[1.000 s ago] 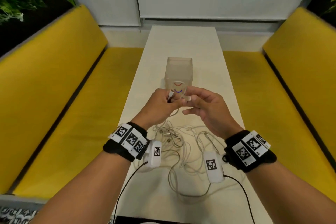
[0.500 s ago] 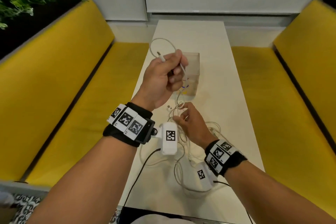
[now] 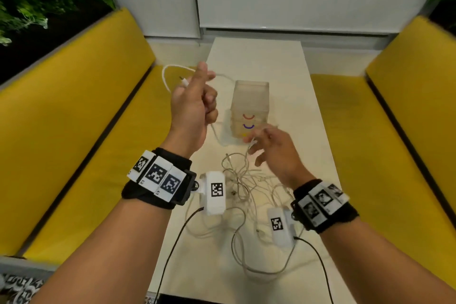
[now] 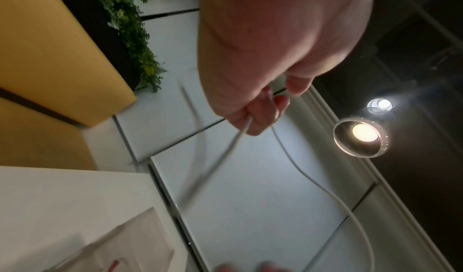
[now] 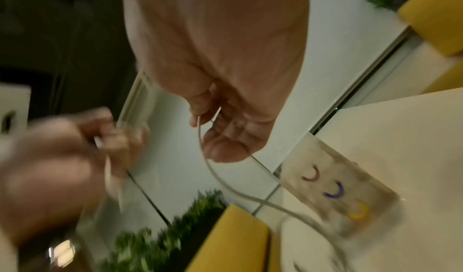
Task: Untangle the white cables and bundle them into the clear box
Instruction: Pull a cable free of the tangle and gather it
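A clear box (image 3: 249,103) with coloured arcs on its front stands upright mid-table, also seen in the right wrist view (image 5: 335,193). My left hand (image 3: 196,89) is raised left of the box and pinches a white cable (image 3: 164,79) near its plug; the cable loops out to the left. In the left wrist view the fingers (image 4: 260,116) grip that cable (image 4: 313,181). My right hand (image 3: 255,143) hovers low before the box and pinches the same cable (image 5: 208,163) between thumb and finger. A tangle of white cables (image 3: 244,180) lies on the table under my wrists.
The narrow white table (image 3: 303,145) runs away from me between two yellow benches (image 3: 81,131) (image 3: 385,131). Green plants (image 3: 49,0) sit behind the left bench. Black leads run from both wrist cameras across the near table edge.
The hands, together before the box a second ago, have parted. My left hand lifted the cable end up and leftward; my right hand dropped to the tangle, then rose toward the box front.
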